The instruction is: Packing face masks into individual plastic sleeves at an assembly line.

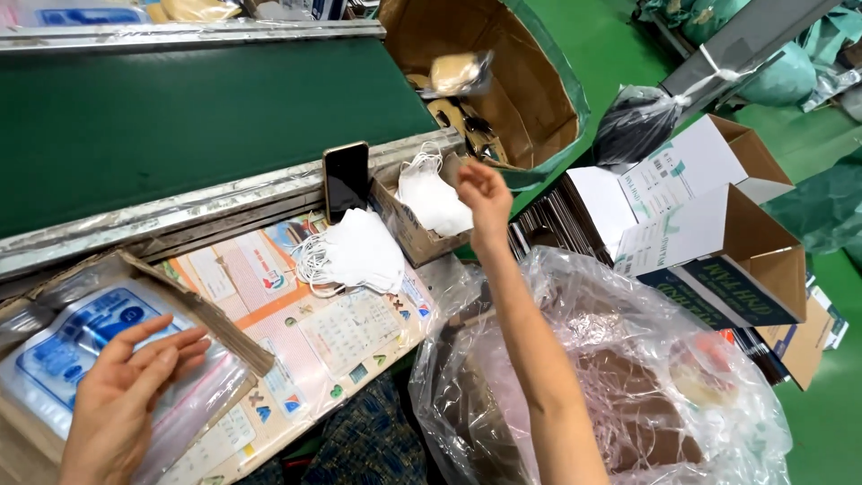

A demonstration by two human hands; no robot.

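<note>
My left hand (121, 395) rests flat, fingers apart, on a stack of clear plastic pouches with blue print (72, 346) in a shallow cardboard tray at the lower left. My right hand (485, 193) is stretched out over the table's far edge, fingers loose and holding nothing. Beyond it a clear packet with a tan item (458, 74) is in mid-air above a large open cardboard box (539, 99). A pile of white face masks (359, 251) lies on the table, and more masks (431, 198) fill a small cardboard box next to my right hand.
A green conveyor belt (180, 117) runs along the back. A black phone (346, 180) leans upright against its metal rail. A big clear plastic bag (628, 377) sits at the lower right. White and brown open cartons (709, 207) stand on the green floor.
</note>
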